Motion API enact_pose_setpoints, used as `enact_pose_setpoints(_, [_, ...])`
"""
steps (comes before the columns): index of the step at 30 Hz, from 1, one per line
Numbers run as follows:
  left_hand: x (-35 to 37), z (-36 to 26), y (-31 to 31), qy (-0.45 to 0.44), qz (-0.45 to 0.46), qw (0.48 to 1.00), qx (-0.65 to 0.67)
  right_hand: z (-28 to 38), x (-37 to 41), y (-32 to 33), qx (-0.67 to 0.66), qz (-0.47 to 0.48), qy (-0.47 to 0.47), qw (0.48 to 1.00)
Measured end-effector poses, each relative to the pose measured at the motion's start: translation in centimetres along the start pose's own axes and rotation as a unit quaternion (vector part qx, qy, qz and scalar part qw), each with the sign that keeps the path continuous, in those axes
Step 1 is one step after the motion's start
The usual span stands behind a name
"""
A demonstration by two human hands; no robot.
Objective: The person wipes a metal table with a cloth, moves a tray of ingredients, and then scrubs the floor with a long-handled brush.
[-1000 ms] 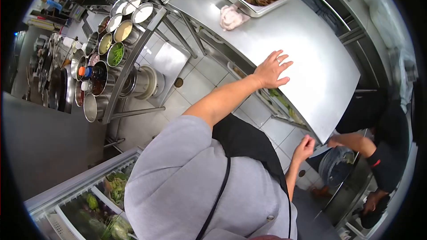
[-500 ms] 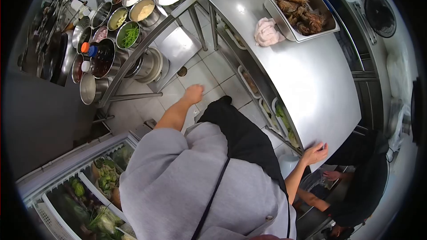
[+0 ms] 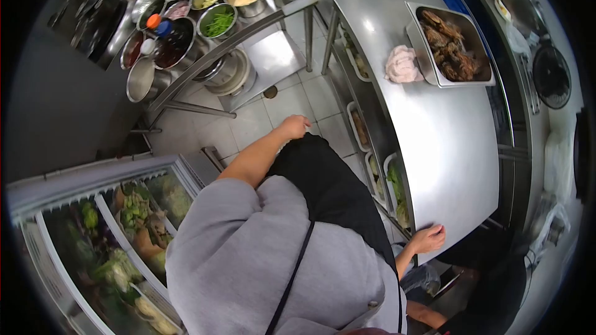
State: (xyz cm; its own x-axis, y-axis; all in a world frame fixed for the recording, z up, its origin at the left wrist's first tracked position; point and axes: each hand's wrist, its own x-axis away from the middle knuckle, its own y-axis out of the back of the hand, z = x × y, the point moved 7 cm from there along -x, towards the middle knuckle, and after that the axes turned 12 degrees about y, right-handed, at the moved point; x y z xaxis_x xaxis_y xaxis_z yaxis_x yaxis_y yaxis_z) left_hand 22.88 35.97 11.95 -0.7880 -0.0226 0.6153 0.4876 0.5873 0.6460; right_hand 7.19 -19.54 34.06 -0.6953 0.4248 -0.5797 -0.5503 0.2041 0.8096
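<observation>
In the head view, the left hand [image 3: 293,127] was held low in front of the body, over the floor [image 3: 276,108]. Its fingers looked folded together, and I could see nothing in them. It was apart from the desk [image 3: 447,142]. The right hand [image 3: 428,239] lay on the near corner of the desk, maybe because the edge gave it a support. Its fingers were bent, but I cannot tell if they were closed around the edge.

So the desk was directly under the right hand, and its surface ran forward from there. At the far part stood a metal tray [image 3: 467,83] with browned meat [image 3: 444,43], well apart from both hands. Its high walls probably served to keep the pieces in. A crumpled cloth [image 3: 402,65] lay just beside the tray, on the side of the left hand. Below the top of the desk, the lettuce [image 3: 395,180] was in a narrow box, nearer to the right hand than the meat was.

The bowls [image 3: 217,20] stood close together on a rack [image 3: 248,32], probably so that each was easy to reach. Another person [image 3: 493,285], in dark clothes, was beyond the near corner of the desk.
</observation>
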Motion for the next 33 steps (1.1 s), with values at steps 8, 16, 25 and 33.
enact_pose_setpoints(8, [2.9,5.4,-2.5,0.044,0.005,0.999,-0.025,-0.5,0.1,-0.1,0.012,0.011,0.008,1.0])
enact_pose_setpoints(16, [8.3,11.6,-2.0,0.168,0.027,0.985,0.024,-1.1,0.4,-1.0,0.044,0.022,0.027,0.998])
enact_pose_setpoints(25, [12.1,13.9,-5.9,0.192,0.01,0.98,0.046,-1.6,0.2,-1.6,0.06,0.08,-0.004,0.995])
enact_pose_setpoints(33, [13.5,13.4,-6.8,0.2,0.018,0.978,0.065,-2.0,0.3,-2.1,0.083,0.113,-0.021,0.99])
